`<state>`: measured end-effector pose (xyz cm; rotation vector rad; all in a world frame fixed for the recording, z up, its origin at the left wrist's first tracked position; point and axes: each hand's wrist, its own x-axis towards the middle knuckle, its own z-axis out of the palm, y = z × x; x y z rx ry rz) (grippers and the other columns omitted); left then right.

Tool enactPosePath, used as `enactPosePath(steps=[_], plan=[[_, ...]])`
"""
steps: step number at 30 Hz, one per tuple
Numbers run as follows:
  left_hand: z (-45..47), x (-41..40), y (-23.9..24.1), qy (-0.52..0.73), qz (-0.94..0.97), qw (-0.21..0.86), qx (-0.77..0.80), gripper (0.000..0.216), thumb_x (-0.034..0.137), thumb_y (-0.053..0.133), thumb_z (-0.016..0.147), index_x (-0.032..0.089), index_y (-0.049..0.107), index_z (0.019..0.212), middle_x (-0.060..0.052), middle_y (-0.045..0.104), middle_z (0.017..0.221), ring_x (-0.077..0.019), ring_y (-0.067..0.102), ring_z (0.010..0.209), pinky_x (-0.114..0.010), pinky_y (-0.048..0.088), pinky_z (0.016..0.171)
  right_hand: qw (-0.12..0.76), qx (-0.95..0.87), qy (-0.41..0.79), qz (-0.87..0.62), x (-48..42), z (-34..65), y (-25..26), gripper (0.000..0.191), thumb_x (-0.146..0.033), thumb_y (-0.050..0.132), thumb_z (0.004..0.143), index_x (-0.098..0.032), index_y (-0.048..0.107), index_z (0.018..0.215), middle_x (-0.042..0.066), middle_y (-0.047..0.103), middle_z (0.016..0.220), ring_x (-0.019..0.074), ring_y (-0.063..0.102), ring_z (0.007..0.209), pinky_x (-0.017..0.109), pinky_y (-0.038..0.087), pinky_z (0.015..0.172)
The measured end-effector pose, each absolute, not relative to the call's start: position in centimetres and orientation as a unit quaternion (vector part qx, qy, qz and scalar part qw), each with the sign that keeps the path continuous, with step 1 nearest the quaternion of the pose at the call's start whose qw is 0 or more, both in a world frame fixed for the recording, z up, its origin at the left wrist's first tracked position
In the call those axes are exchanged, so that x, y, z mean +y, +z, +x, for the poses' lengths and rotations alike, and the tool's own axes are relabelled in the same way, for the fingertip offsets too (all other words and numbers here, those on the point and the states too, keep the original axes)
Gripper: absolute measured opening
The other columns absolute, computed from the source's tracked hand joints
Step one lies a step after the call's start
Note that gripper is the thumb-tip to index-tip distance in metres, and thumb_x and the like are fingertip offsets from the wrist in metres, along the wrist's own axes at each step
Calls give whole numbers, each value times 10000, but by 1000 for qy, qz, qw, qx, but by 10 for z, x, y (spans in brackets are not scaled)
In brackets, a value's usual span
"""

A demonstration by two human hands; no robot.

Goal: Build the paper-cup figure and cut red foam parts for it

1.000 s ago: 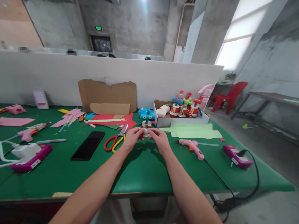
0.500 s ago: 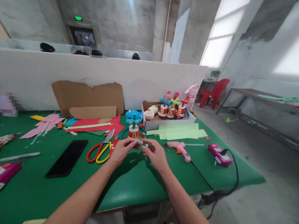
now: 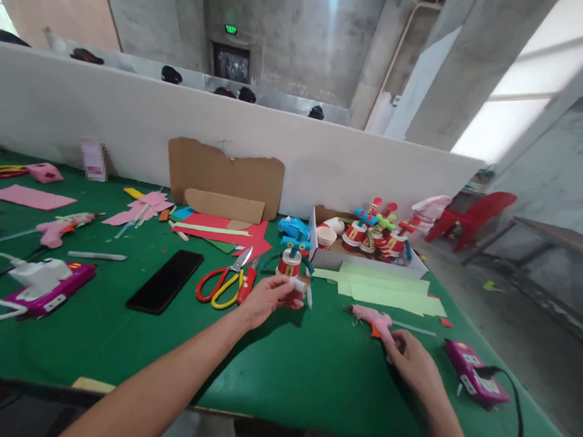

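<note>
My left grip (image 3: 272, 294) pinches a small white piece (image 3: 297, 284) just before the cup figure (image 3: 289, 263) while my right grip (image 3: 417, 362) clasps the pink glue gun (image 3: 367, 316).

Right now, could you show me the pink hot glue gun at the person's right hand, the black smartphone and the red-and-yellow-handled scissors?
Pink hot glue gun (image 3: 374, 317): head view, on its body.
Black smartphone (image 3: 166, 281): head view, mid-screen.
Red-and-yellow-handled scissors (image 3: 237, 264): head view, on the blades near the pivot.
</note>
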<state>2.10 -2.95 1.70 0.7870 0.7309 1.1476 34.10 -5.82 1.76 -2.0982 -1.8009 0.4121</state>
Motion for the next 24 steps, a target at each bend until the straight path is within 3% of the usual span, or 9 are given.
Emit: enactPosePath(steps=[3, 6, 10, 13, 16, 19, 24], plan=[[21, -28, 13, 509, 339, 713, 342, 433, 434, 831, 611, 97, 669, 830, -88, 729, 739, -167, 692, 622, -270, 549, 622, 155, -628, 149, -748, -55, 335, 26, 276, -433, 464, 769, -231, 480, 582, 16, 582, 530, 187, 546, 532, 282, 348, 515], [20, -27, 12, 497, 327, 727, 343, 408, 426, 811, 648, 107, 657, 850, -98, 732, 744, -181, 693, 599, -284, 555, 588, 225, -595, 180, -750, -60, 335, 30, 247, -406, 528, 726, -222, 507, 562, -2, 545, 494, 171, 511, 494, 284, 351, 502], [21, -28, 13, 491, 319, 740, 331, 356, 391, 795, 683, 116, 631, 837, -96, 731, 737, -194, 706, 620, -287, 563, 589, 420, -448, 393, -684, -77, 331, 38, 280, -419, 715, 624, -178, 627, 737, -9, 584, 521, 177, 591, 538, 283, 484, 533], [23, -29, 14, 491, 309, 748, 322, 341, 352, 820, 658, 122, 619, 810, -89, 737, 772, -205, 720, 690, -282, 568, 618, 497, -289, 549, -607, -84, 320, 46, 377, -299, 828, 544, -162, 637, 838, 25, 659, 649, 163, 635, 587, 239, 537, 507], [25, -30, 15, 501, 307, 745, 315, 366, 345, 847, 616, 123, 614, 790, -83, 738, 797, -211, 723, 760, -277, 570, 647, 499, -200, 658, -527, -82, 307, 51, 270, -239, 812, 596, -147, 633, 776, 16, 615, 617, 99, 568, 509, 171, 507, 442], [26, -31, 14, 497, 325, 738, 322, 392, 387, 837, 619, 126, 599, 790, -82, 736, 780, -196, 718, 699, -275, 568, 621, 486, -216, 715, -454, -79, 295, 52, 254, -302, 790, 648, -141, 645, 781, -1, 560, 572, 65, 467, 442, 151, 436, 379], [26, -31, 14, 496, 360, 702, 363, 444, 489, 781, 651, 140, 580, 837, -71, 731, 778, -159, 685, 542, -254, 542, 513, 470, -386, 639, -470, -84, 269, 60, 450, -523, 726, 689, -131, 662, 901, -8, 522, 497, 80, 396, 405, 189, 312, 348]])
